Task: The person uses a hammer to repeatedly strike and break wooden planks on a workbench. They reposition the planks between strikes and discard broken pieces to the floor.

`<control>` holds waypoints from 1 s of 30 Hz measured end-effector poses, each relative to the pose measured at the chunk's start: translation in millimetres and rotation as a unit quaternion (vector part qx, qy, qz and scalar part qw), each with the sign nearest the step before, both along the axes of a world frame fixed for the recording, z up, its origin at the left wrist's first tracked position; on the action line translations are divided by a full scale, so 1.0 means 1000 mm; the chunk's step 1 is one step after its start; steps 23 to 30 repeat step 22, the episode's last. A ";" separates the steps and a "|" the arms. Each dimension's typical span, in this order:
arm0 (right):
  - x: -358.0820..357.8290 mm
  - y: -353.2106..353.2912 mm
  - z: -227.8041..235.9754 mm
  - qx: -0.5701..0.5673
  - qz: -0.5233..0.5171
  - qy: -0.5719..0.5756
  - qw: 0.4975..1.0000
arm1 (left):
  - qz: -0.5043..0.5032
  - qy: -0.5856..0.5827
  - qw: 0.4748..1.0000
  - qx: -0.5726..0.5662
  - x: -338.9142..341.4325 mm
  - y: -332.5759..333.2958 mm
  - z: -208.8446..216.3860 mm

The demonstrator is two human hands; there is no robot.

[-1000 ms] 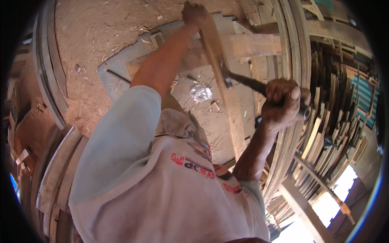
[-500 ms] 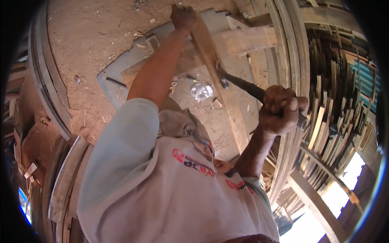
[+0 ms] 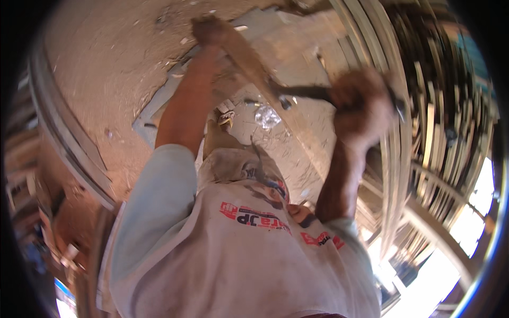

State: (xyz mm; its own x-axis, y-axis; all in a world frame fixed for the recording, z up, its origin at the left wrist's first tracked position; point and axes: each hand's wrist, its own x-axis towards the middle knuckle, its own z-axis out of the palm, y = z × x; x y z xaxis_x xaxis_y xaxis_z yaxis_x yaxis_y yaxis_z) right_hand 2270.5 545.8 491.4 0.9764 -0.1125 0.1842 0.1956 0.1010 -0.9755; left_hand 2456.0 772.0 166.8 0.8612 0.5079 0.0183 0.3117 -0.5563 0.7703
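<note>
My right hand (image 3: 363, 108), blurred by motion, is closed round the dark handle of a hammer (image 3: 307, 93). The hammer's head lies over the upper face of a long wooden plank (image 3: 246, 58); whether it touches the wood I cannot tell. My left arm reaches far forward, and my left hand (image 3: 209, 30) grips the plank's far end, with its fingers partly smeared. The plank slants from that hand down toward the right, and its near part passes out behind my right forearm.
A crumpled shiny clear wrapper (image 3: 266, 116) lies below the plank. Long boards (image 3: 389, 175) run along my right, with many thin wooden strips (image 3: 440, 116) stacked beyond. More curved-looking boards (image 3: 66, 124) lie at left on the brown dirt floor (image 3: 116, 74).
My right hand has moved up and the hammer's handle now lies nearly level instead of slanting. The view has shifted, and my left hand with the plank's end appears farther left.
</note>
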 end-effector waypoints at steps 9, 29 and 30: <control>-0.102 -0.163 -0.033 0.221 -0.110 -0.093 0.965 | 0.072 -0.054 0.993 -0.080 0.007 -0.009 0.001; -0.120 -0.134 -0.005 -0.064 -0.270 0.030 0.960 | 0.005 -0.032 0.990 -0.140 0.072 0.040 -0.109; -0.120 -0.134 -0.005 -0.064 -0.270 0.030 0.960 | 0.005 -0.032 0.990 -0.140 0.072 0.040 -0.109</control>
